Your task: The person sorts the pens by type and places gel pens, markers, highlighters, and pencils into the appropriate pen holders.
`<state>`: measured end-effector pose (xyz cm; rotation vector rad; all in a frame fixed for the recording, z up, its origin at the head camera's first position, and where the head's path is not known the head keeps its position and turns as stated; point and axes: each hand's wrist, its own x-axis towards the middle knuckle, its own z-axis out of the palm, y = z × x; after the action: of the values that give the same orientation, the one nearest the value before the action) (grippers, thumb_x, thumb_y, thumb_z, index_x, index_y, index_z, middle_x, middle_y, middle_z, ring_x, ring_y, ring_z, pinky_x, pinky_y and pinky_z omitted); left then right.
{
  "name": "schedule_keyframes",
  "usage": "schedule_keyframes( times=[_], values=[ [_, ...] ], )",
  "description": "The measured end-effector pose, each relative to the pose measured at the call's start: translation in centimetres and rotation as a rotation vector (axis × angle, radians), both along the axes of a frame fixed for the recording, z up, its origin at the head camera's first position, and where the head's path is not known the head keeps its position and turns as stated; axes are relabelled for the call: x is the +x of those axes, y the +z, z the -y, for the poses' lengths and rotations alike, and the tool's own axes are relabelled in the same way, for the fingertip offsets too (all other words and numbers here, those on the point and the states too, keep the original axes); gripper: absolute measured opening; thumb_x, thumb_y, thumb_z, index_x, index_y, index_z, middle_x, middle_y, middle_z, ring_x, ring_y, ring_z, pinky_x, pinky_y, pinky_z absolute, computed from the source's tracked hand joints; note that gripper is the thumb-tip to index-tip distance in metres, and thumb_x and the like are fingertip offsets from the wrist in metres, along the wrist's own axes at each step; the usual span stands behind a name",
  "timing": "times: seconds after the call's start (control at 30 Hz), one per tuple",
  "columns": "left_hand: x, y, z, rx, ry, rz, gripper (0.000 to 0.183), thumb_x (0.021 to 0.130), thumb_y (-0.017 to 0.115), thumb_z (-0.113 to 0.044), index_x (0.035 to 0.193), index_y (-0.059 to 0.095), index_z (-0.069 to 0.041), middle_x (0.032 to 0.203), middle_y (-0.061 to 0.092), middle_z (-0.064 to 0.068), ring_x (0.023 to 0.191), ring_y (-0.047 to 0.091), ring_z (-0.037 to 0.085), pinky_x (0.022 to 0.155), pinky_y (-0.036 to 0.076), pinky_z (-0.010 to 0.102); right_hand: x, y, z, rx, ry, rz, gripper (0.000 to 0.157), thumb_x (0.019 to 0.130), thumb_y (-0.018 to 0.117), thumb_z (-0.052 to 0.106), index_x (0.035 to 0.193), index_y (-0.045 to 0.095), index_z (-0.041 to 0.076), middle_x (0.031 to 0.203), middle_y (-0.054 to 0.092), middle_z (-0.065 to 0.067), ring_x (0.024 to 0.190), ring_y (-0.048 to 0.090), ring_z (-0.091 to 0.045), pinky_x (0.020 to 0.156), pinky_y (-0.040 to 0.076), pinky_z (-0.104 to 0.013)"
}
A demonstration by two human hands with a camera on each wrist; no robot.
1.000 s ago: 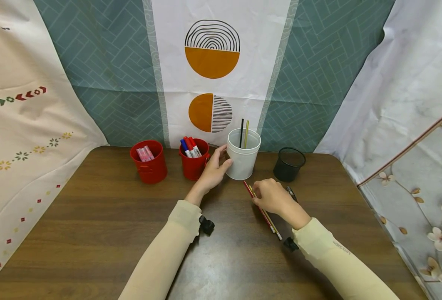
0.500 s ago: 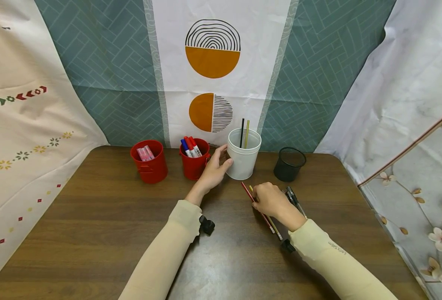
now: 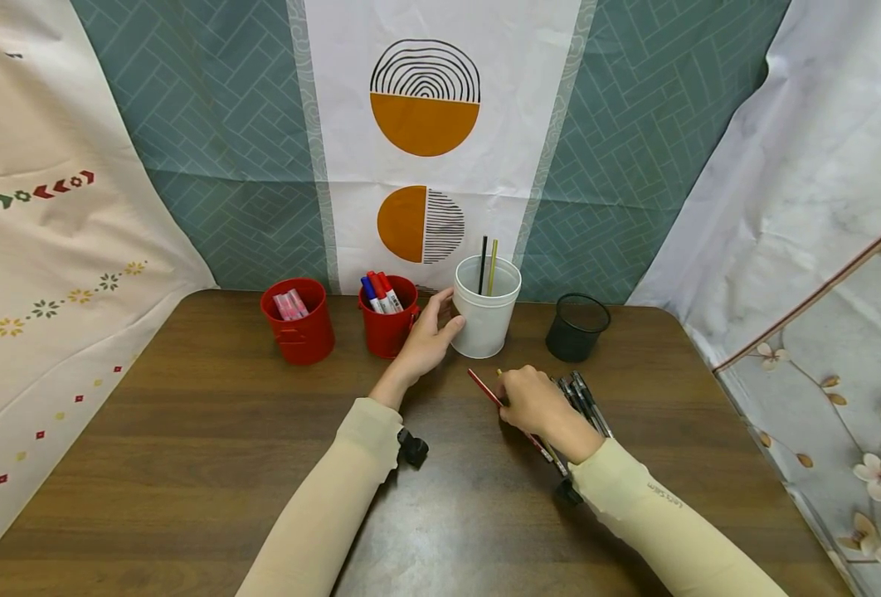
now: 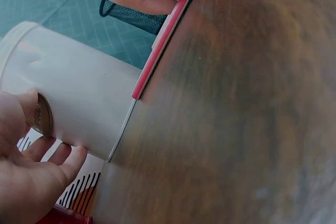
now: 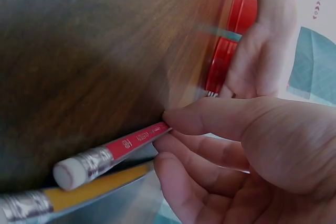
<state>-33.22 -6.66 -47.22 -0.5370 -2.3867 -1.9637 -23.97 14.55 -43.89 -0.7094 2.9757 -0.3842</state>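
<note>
My left hand (image 3: 425,340) holds the left side of a white pail-like cup (image 3: 484,327), with the thumb beside its brown oval label (image 4: 43,115). A black pencil (image 3: 483,259) and a yellow one (image 3: 493,264) stand in that cup. In front of it, my right hand (image 3: 536,405) pinches a red pencil (image 5: 134,142) between thumb and fingers, its white eraser end toward me. A yellow pencil (image 5: 94,188) lies alongside, partly covered by the hand. Several dark pens (image 3: 588,400) lie just right of the right hand, partly hidden by it.
A black mesh cup (image 3: 573,338) stands at the back right. Left of the white cup are a red bucket (image 3: 388,332) with red and blue markers and another red bucket (image 3: 306,340) with pink-wrapped items. Patterned cloths hang behind the wooden table (image 3: 224,431).
My right hand has shifted slightly toward me and left, and the red pencil's far end has swung left, away from the yellow one. More pens show on the right. The left hand stays put.
</note>
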Motion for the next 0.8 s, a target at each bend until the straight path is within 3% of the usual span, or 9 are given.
schedule_keyframes(
  times=[0.27, 0.5, 0.67, 0.8],
  values=[
    [0.0, 0.0, 0.0, -0.005, 0.006, -0.026, 0.061, 0.111, 0.058, -0.017, 0.165, 0.031, -0.014, 0.167, 0.039, 0.014, 0.155, 0.038, 0.035, 0.127, 0.031, 0.052, -0.2, 0.2, -0.1, -0.038, 0.017, 0.057, 0.015, 0.083, 0.085, 0.002, 0.096, 0.078, 0.003, 0.077, 0.069, -0.002, 0.067, 0.063, -0.015, 0.068, 0.059, -0.040],
    [2.0, 2.8, -0.1, 0.044, -0.022, -0.001, 0.061, 0.110, 0.055, -0.006, 0.164, 0.029, -0.001, 0.166, 0.036, 0.026, 0.155, 0.033, 0.046, 0.128, 0.027, 0.058, -0.7, 1.4, -1.2, -0.184, 0.039, 0.185, 0.015, 0.086, 0.078, 0.001, 0.100, 0.076, 0.005, 0.075, 0.068, 0.003, 0.062, 0.060, -0.011, 0.061, 0.052, -0.028],
    [0.8, 1.2, -0.2, 0.058, -0.012, -0.012, 0.062, 0.110, 0.056, -0.008, 0.165, 0.029, -0.005, 0.166, 0.037, 0.023, 0.155, 0.035, 0.044, 0.128, 0.027, 0.057, -1.2, 2.4, -2.1, -0.298, 0.108, 0.216, 0.015, 0.085, 0.072, -0.003, 0.098, 0.073, 0.005, 0.072, 0.067, 0.004, 0.056, 0.062, -0.009, 0.061, 0.054, -0.026],
    [0.1, 0.1, -0.1, 0.033, 0.003, -0.023, 0.062, 0.110, 0.058, -0.014, 0.165, 0.031, -0.012, 0.166, 0.039, 0.017, 0.154, 0.038, 0.037, 0.128, 0.030, 0.053, -1.6, 3.5, -2.6, -0.372, 0.145, 0.246, 0.015, 0.088, 0.071, -0.003, 0.100, 0.071, 0.005, 0.076, 0.069, 0.002, 0.062, 0.066, -0.011, 0.061, 0.059, -0.027]
  ],
)
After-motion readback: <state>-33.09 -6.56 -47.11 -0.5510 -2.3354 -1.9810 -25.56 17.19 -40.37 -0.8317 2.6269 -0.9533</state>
